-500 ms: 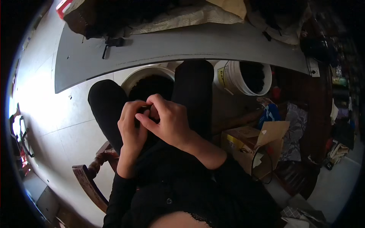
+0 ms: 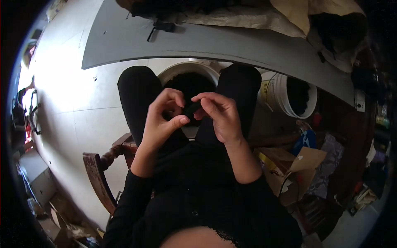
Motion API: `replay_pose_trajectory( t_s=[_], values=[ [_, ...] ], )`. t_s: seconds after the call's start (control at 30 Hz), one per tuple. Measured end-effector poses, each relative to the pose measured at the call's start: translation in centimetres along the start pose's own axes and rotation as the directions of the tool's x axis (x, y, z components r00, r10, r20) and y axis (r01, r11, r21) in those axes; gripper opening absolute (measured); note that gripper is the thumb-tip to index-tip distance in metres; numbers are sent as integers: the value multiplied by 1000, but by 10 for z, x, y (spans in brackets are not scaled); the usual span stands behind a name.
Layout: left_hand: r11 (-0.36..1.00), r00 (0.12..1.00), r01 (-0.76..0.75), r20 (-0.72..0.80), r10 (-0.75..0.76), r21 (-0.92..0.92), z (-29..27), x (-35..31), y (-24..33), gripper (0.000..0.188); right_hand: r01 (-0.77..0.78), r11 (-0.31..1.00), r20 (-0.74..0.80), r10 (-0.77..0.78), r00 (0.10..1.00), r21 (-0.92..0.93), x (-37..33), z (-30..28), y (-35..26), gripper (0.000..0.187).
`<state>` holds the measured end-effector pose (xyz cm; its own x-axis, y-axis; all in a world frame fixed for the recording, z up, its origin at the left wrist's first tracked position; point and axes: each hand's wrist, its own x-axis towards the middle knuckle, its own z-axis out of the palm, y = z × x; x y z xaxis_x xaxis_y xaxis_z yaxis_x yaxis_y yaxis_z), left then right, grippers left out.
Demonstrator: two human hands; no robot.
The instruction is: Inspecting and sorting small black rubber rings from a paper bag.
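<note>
Above my lap, my left hand (image 2: 162, 119) and my right hand (image 2: 224, 118) face each other with fingers curled. A small black piece (image 2: 192, 109) is between their fingertips. The left thumb and index finger meet its left side, and the right fingers touch its right side. It is dark against the dark background, so its exact kind cannot be made out. Just beyond the hands, between my knees, stands a white bucket (image 2: 166, 75) holding a mass of black pieces (image 2: 191, 82).
Ahead lies a grey tabletop (image 2: 231, 45) with a small black tool (image 2: 163, 27) and a pale sack (image 2: 248, 22). A second white bucket (image 2: 283, 97) with black contents leans at the right. An open cardboard box (image 2: 304, 163) and a wooden chair arm (image 2: 97, 177) flank me.
My hands have spread apart from a close clasp, bringing the small black piece into view between them. The whole view has shifted, with the table and buckets appearing farther right.
</note>
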<state>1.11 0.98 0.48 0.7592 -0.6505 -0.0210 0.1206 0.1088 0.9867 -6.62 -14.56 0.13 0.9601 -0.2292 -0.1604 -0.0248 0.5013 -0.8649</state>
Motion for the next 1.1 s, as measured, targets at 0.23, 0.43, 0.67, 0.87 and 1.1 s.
replay_pose_trajectory(
  t_s=[0.23, 0.43, 0.67, 0.87, 1.1],
  values=[
    [992, 989, 123, -75, -124, -21, 11, -3, 10, 23, 347, 773, 199, -284, 938, -532, 2, 6, -13, 19],
    [998, 978, 23, -209, -12, 51, 22, -3, 2, 16, 403, 654, 154, -405, 901, -641, 0, 17, -12, 21],
    [927, 982, 17, -167, -86, -376, 31, -5, -8, 13, 470, 389, 209, -551, 808, -792, -5, 30, 2, 26],
    [862, 971, 67, -167, -173, -502, 14, -2, -11, 11, 525, 332, 305, -532, 790, -783, 11, 32, 1, 23],
    [762, 956, -51, -252, -150, -645, -16, -5, -18, 18, 500, -92, 435, -642, 631, -861, 133, 57, -16, 16]
  ],
)
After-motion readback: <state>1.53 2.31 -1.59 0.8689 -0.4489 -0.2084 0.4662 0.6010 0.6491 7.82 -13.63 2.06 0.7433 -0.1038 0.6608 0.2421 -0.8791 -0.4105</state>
